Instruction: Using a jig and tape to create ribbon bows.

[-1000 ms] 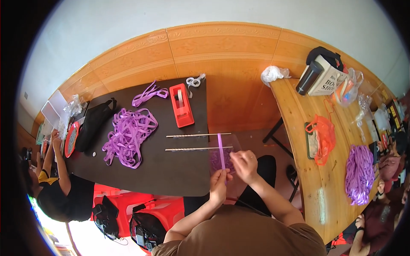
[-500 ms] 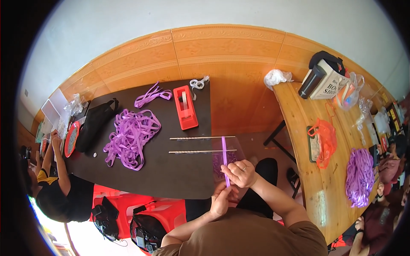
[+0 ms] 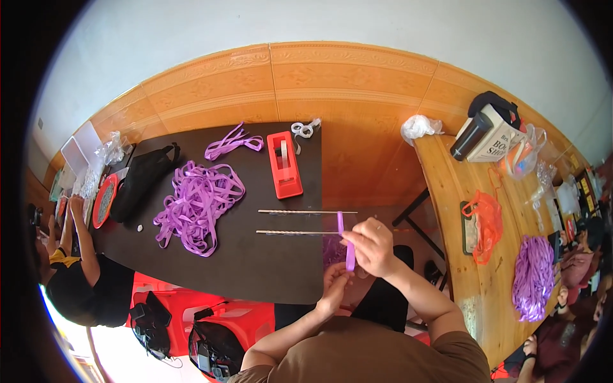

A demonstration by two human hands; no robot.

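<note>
Downward fisheye view from head height

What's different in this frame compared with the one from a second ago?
The right hand, then beside the purple strip, now pinches it just below the nearer rod. The left hand, still on the strip's lower part, sits slightly closer to the body. The ribbon pile and red tape dispenser stayed put.

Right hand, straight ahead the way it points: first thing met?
Past the purple strip it pinches, the right hand would likely meet the near rod first; depth is unclear from this view.
</note>
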